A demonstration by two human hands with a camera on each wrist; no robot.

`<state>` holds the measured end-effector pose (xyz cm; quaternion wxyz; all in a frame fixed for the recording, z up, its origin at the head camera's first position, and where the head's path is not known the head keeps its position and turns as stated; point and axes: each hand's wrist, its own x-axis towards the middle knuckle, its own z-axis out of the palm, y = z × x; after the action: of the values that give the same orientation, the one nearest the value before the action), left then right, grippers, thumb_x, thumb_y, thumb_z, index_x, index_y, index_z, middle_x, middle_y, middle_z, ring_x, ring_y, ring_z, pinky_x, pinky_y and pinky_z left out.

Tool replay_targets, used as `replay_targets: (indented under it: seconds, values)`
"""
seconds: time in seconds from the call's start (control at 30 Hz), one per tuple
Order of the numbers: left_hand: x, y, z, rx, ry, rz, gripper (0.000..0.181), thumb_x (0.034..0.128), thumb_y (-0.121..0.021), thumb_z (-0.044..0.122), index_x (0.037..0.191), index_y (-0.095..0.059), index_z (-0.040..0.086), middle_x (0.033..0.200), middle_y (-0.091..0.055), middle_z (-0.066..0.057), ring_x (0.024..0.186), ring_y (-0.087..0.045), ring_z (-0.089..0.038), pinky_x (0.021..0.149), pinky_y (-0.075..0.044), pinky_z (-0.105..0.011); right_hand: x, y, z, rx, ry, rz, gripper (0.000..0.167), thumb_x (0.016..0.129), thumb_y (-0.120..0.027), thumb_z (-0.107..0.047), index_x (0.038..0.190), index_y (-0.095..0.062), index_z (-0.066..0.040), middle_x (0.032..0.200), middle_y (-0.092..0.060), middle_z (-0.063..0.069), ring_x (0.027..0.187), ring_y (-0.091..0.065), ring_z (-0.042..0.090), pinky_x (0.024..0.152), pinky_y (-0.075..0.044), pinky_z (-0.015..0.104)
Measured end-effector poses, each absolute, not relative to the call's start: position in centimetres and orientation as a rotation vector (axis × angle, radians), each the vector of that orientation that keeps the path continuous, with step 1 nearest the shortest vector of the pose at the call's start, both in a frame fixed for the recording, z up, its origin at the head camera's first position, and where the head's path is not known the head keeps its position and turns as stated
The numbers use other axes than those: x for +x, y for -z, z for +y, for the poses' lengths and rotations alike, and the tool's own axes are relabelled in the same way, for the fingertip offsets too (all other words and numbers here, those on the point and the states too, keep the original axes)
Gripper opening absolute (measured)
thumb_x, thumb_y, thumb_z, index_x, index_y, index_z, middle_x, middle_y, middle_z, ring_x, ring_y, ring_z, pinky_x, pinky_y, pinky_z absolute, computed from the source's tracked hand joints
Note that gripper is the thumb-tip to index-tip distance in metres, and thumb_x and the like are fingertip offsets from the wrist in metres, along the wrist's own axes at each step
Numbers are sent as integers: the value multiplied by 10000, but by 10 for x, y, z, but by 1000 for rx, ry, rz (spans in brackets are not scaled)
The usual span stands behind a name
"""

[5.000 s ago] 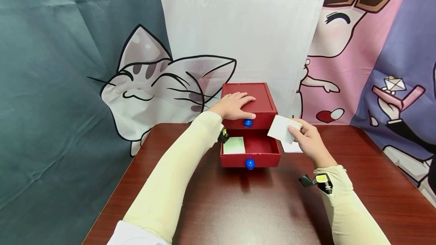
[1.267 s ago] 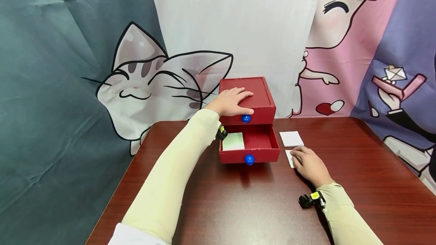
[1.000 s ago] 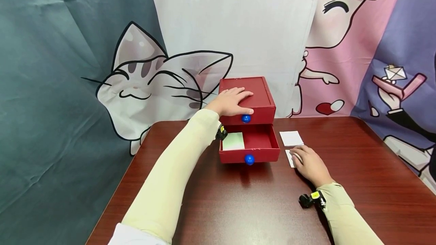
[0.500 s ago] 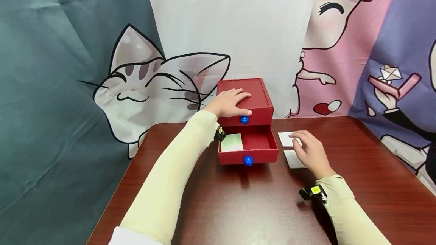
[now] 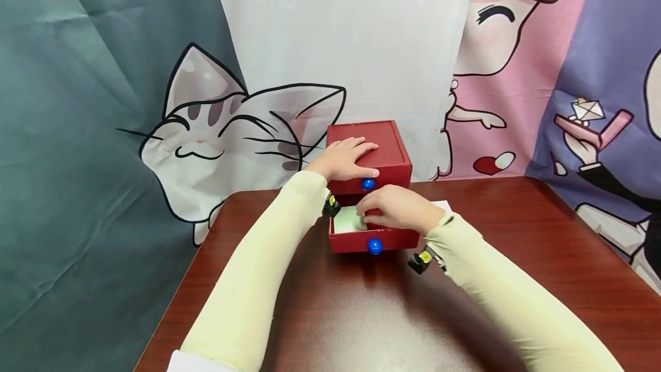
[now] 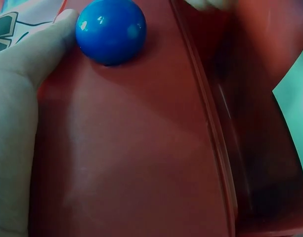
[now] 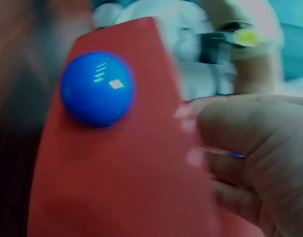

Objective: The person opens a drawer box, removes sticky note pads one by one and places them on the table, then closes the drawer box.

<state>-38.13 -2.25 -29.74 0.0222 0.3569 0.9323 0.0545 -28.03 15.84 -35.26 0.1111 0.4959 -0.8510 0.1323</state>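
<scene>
Staged indoor tabletop filming spot; can't tell if the room is a home, lab or office. Main cue: big printed cloth [image 5: 341,22] hung as backdrop right behind the table [image 5: 330,314], creased on the left, coloured teal, white, pink and purple. Cartoon cat [image 5: 206,136] left of centre, cartoon figure [image 5: 485,50] toward the right, envelope drawing [image 5: 587,109] further over. Table dark reddish-brown, wood-look, rounded far corners, pale glare on top. Small black wrist cameras [image 5: 419,263] on both sleeves [image 5: 253,263] also say recording set-up.
</scene>
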Motion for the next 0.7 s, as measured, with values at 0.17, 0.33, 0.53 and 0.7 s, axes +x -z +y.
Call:
replay_targets:
  seconds: [0.17,0.33,0.53,0.7]
  values:
    - [-383,299,-23,1097,-154,2888,809,918,-495,709,1598,-283,326,1682,-191,-48,1547,-138,-278,1242,-82,-506,-300,364,139,1518,-306,-2709,369,885,-794,-259,1229,-743,-137,1222,-721,7,1164,-660,186,1021,-506,358]
    - [-383,299,-23,1104,-155,2886,803,922,-493,708,1597,-285,324,1681,-190,-52,1547,-138,-282,1239,-84,-517,-310,374,132,1472,-240,-2830,477,868,-796,-314,1307,-698,-157,1305,-678,24,1219,-623,218,1031,-497,363]
    - [-382,298,-23,1103,-159,2900,789,925,-498,703,1589,-301,325,1673,-212,-54,1534,-174,-283,1233,-106,-524,-310,376,127,1442,-97,-2870,375,895,-754,-173,1267,-711,-142,1219,-710,22,1041,-677,197,951,-539,337]
    - [-381,297,-23,1104,-162,2892,789,927,-495,702,1590,-299,323,1674,-209,-54,1534,-173,-281,1232,-107,-525,-310,378,126,1436,-17,-2833,362,888,-766,-153,1246,-714,-148,1218,-704,30,1102,-656,204,1005,-515,350]
